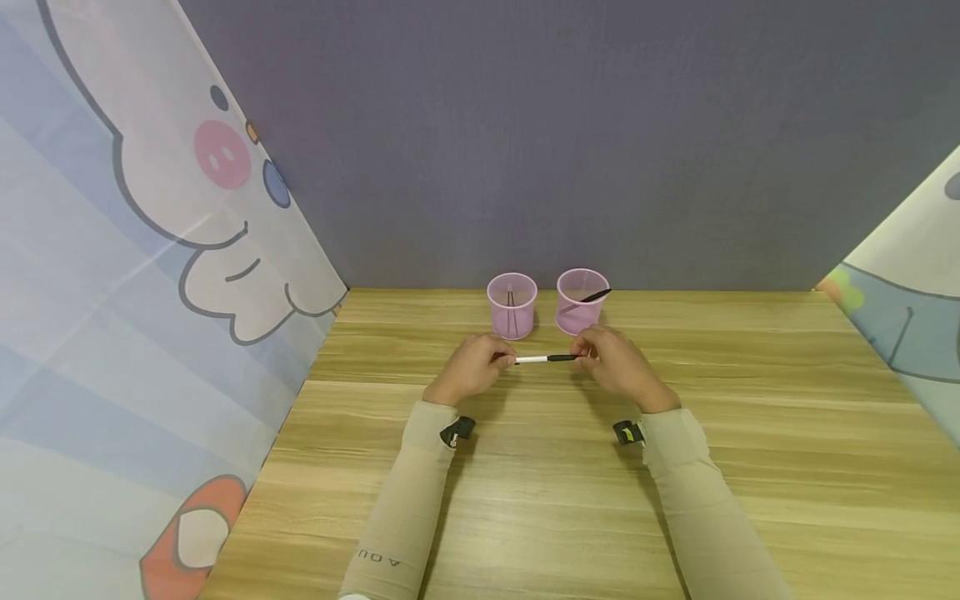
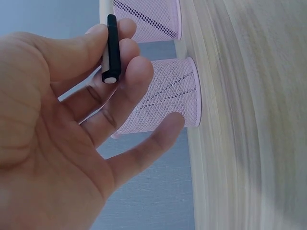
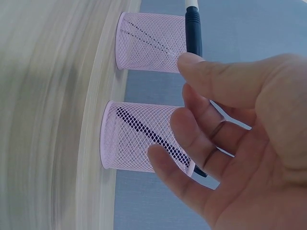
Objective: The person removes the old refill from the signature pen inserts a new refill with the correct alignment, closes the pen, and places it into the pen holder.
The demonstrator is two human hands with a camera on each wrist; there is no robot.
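Note:
A pen (image 1: 534, 359) with a white barrel and black ends is held level between both hands, just in front of two pink mesh cups. My left hand (image 1: 474, 367) pinches its left end, where the black clip (image 2: 112, 52) shows between thumb and fingers. At the other end, the thumb and fingers of my right hand (image 1: 617, 363) pinch the black section (image 3: 193, 31). Behind the left hand stands the left cup (image 1: 513, 308) with two thin dark sticks inside. The right cup (image 1: 581, 304) holds a black pen (image 1: 596, 296) leaning out over its rim.
Both cups stand on the wood-grain table (image 1: 540, 500) near its back edge, with a gap between them. A grey panel (image 1: 525, 142) rises behind. Cartoon-printed sheets hang at the left (image 1: 150, 333) and right sides.

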